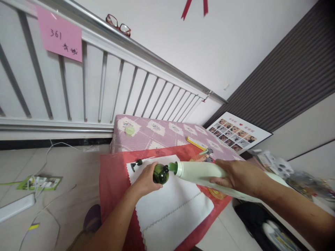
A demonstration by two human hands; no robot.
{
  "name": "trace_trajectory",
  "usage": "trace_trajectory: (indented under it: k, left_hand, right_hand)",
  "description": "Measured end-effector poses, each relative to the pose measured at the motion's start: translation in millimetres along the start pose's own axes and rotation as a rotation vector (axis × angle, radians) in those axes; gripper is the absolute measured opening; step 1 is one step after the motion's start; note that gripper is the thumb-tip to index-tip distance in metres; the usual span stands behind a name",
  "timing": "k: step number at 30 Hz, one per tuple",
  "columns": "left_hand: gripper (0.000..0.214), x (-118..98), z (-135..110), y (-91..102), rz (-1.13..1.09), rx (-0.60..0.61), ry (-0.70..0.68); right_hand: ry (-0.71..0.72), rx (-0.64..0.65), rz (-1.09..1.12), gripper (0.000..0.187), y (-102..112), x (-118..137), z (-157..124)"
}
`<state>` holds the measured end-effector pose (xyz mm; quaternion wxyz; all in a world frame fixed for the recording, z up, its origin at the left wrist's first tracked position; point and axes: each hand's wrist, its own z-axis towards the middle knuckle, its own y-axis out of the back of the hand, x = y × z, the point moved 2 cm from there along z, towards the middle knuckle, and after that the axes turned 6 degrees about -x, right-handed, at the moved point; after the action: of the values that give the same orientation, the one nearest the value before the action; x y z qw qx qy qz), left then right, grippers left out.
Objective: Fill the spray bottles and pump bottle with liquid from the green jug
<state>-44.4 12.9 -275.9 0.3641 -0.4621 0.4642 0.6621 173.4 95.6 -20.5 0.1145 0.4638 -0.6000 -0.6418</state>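
Note:
My left hand (146, 180) is wrapped round a dark green see-through bottle (160, 174), its mouth facing right. In my right hand (235, 176) a large pale green bottle (201, 171) is tipped on its side, its open neck close to the small bottle's mouth. Green liquid (172, 167) shows between the two mouths. A black pump top (136, 164) lies on the white cloth (167, 212), left of the small bottle. On the purple patterned cover, a pale green round cap (129, 130) sits near the far left corner.
A red cloth (112, 184) lies under the white one. Behind the table stands a white radiator (157, 90) with glasses (118, 26) on top. A photo board (237, 132) leans at the right. Cables and a power strip (39, 182) lie on the floor at left.

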Motion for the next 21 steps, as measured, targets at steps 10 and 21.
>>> trace_trajectory:
  k: [10, 21]
  left_hand:
    - [0.095, 0.2, -0.2, 0.0, -0.006, -0.003, -0.005]
    - [0.095, 1.5, 1.5, -1.6, 0.002, -0.004, -0.032]
  right_hand:
    - [0.004, -0.011, -0.004, 0.04, 3.7, 2.8, -0.6]
    - [0.008, -0.001, -0.001, 0.041, 3.5, 2.9, -0.8]
